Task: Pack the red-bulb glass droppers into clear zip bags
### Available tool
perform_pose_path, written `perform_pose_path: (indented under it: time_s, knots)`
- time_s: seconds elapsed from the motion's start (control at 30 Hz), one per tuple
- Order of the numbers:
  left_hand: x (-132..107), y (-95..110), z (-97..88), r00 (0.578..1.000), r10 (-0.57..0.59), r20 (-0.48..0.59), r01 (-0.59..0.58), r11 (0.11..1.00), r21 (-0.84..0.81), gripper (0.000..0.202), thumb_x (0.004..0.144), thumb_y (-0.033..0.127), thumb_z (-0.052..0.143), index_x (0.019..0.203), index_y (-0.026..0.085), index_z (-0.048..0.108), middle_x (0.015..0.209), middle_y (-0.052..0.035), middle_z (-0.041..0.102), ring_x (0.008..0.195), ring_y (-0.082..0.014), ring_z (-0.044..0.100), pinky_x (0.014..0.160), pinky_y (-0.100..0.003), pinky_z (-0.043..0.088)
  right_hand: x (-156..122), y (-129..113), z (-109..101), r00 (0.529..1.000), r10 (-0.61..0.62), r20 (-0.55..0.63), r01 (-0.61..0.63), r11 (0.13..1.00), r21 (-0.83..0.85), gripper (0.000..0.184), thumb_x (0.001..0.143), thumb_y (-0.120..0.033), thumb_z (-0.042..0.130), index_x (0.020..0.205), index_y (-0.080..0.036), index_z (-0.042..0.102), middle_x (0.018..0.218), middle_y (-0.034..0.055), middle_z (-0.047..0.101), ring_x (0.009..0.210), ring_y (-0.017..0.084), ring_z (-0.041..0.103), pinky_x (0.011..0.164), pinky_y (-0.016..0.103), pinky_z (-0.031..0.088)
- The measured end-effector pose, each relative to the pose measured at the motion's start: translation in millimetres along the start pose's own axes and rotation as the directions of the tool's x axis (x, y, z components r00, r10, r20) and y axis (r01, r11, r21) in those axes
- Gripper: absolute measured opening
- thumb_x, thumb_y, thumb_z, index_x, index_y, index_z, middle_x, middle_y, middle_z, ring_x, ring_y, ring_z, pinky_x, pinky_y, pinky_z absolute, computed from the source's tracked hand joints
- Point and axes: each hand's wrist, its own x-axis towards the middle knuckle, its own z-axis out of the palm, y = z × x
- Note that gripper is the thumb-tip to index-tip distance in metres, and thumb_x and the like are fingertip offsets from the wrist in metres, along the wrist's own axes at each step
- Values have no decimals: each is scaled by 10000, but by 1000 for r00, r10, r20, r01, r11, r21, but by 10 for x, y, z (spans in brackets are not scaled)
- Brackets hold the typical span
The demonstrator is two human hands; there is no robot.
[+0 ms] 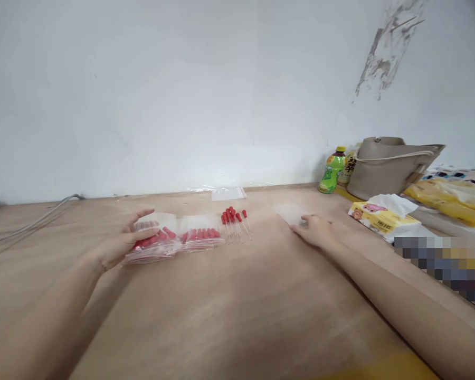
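Note:
My left hand [121,240] is at the left edge of a stack of clear zip bags [152,253] packed with red-bulbed droppers. Its thumb and forefinger are spread apart, the thumb lying over the top bag. A second stack of filled zip bags [201,240] lies directly to the right. Beside it is a small loose cluster of glass droppers with red bulbs [231,219], one set slightly apart. Further right, my right hand [314,230] has its fingers closed on the near edge of an empty zip bag [290,212] lying on the table.
Another flat plastic bag [227,194] lies against the wall. At the right are a green drink bottle [332,171], a beige bag [388,169], a yellow tissue pack [383,217] and yellow plastic bags [451,198]. A grey cable [43,217] runs along the left.

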Motion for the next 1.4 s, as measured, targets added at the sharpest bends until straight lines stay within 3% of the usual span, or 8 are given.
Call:
perform_pose_path:
  time_s: [0.3, 0.43, 0.57, 0.67, 0.77, 1.07, 1.23, 1.4]
  knots:
    - [137, -311, -337, 981, 150, -123, -80, 891, 447, 630, 662, 437, 700, 1215, 217, 493, 964, -39, 613, 939, -308, 564, 680, -388, 510, -10, -57, 73, 989, 118, 85, -121, 992, 25, 301, 751, -417, 476, 703, -180, 655, 948, 125, 576, 935, 276, 531, 761, 404, 394]
    - [180, -241, -285, 914, 352, -203, -178, 796, 579, 437, 657, 354, 695, 1054, 209, 587, 1073, -85, 568, 984, -343, 532, 747, -471, 472, -41, -84, 83, 989, 107, 106, -108, 994, -1, 327, 796, -387, 426, 691, -169, 646, 977, 138, 573, 978, 305, 504, 777, 449, 377]
    - [63, -133, 155, 763, 606, -223, -344, 674, 653, 275, 795, 334, 519, 1023, 192, 577, 1175, -111, 473, 1103, -322, 448, 910, -507, 361, -66, -95, 116, 999, 44, 22, -44, 999, 12, 428, 761, -506, 460, 933, -143, 609, 1043, 154, 557, 989, 306, 496, 787, 439, 385]
    - [-198, -126, 664, 707, 707, -4, -542, 546, 639, 164, 794, 306, 545, 920, 237, 625, 1086, -41, 543, 1049, -241, 495, 910, -400, 405, -67, -94, 131, 1000, -23, -1, 23, 999, 46, 435, 736, -504, 499, 906, -123, 621, 976, 159, 583, 920, 275, 536, 775, 387, 406]
    - [-469, -167, 1067, 568, 779, 267, -778, 401, 484, 174, 828, 192, 510, 964, 211, 617, 1091, -71, 535, 1071, -238, 470, 910, -411, 395, -71, -85, 137, 998, -66, -22, 68, 987, 146, 320, 739, -415, 531, 790, -119, 643, 857, 134, 614, 813, 222, 571, 747, 320, 426]
    - [-565, -165, 1199, 585, 714, 385, -808, 469, 358, 201, 832, 145, 494, 986, 214, 603, 1118, -79, 508, 1058, -229, 473, 876, -390, 414, -160, -169, 167, 985, -138, -100, 169, 863, 476, 425, 551, -466, 694, 821, -142, 636, 766, 68, 614, 660, 172, 579, 624, 297, 473]
    - [-587, -170, 1198, 570, 738, 362, -814, 444, 375, 257, 842, 166, 487, 1084, 226, 554, 1116, -78, 510, 1071, -238, 458, 894, -411, 395, -321, -365, 24, 911, -203, -359, 401, 640, 655, 241, 619, -383, 672, 736, -181, 609, 805, 56, 592, 741, 164, 565, 677, 298, 462]
    - [-598, -184, 1179, 585, 762, 277, -792, 463, 398, 330, 857, 181, 468, 1186, 213, 463, 1156, -91, 492, 1094, -242, 444, 920, -414, 378, -607, -529, -174, 852, -359, -380, 515, 452, 728, 174, 651, -299, 670, 583, -198, 545, 704, 19, 526, 662, 137, 519, 627, 287, 422]
